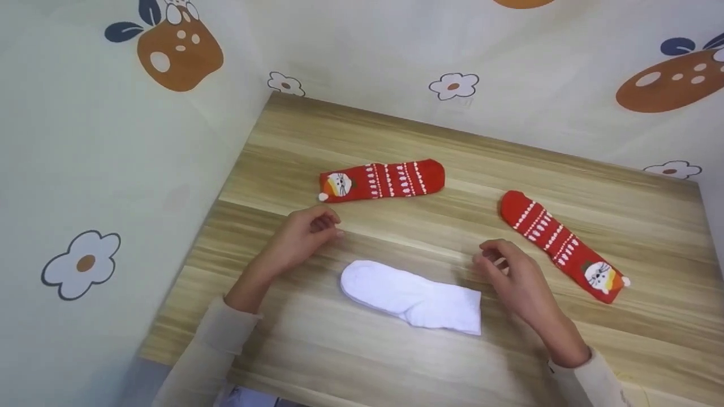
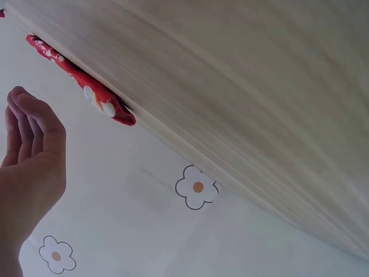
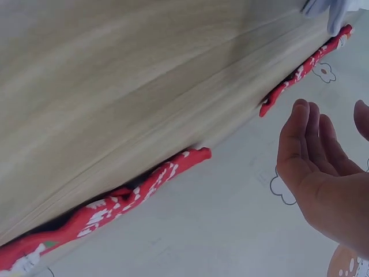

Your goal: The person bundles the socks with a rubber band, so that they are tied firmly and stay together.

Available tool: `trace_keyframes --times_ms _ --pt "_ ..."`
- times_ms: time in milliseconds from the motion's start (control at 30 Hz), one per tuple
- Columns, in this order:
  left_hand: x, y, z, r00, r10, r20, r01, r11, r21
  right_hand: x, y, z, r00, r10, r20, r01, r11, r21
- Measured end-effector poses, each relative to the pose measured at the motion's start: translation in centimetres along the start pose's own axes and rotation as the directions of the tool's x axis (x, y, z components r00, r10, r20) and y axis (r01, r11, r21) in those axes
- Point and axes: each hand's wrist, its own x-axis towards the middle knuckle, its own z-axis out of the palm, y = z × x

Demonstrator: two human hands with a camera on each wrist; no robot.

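A white sock (image 1: 413,297) lies flat on the wooden table between the two hands, its toe to the left. My left hand (image 1: 300,237) hovers beyond the toe end with loosely bent fingers and holds nothing. Right of the cuff, my right hand (image 1: 515,282) is also loosely bent and bare. One red patterned sock (image 1: 384,181) with an animal face lies behind the left hand, its toe to the right. A matching red sock (image 1: 560,243) lies slanted beside the right hand. Both hands (image 2: 37,144) (image 3: 323,167) look bare in the wrist views too.
The wood-grain tabletop (image 1: 271,147) meets a pale wall (image 1: 362,51) with fruit and flower prints at the back. Another printed wall (image 1: 141,169) runs along the left edge. Something pale (image 1: 246,397) shows below the front edge.
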Motion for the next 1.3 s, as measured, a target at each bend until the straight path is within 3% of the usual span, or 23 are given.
trace_keyframes --times_ms 200,500,800,1067,1300 --pt "1.3 -0.3 -0.9 0.999 -0.019 -0.047 0.02 1.0 0.017 1.9 -0.4 0.3 1.0 -0.017 -0.018 0.018 0.998 0.055" --pt "4.7 -1.2 -2.5 0.992 -0.052 -0.116 0.06 0.996 0.066 4.4 -0.6 0.8 0.999 -0.016 -0.029 0.019 0.994 0.109" --pt "7.9 -2.3 -3.7 0.997 0.004 -0.083 0.012 0.981 0.193 5.7 -0.3 1.6 0.999 -0.018 -0.038 0.024 0.988 0.15" --pt "8.7 -2.5 -3.1 0.998 -0.053 -0.026 0.057 0.974 0.219 6.2 -0.2 2.2 0.999 -0.016 -0.034 0.022 0.986 0.167" --pt "8.8 -2.0 -2.5 1.0 -0.012 -0.008 0.014 0.962 0.272 6.4 -0.4 2.3 0.999 -0.02 -0.044 0.026 0.989 0.142"
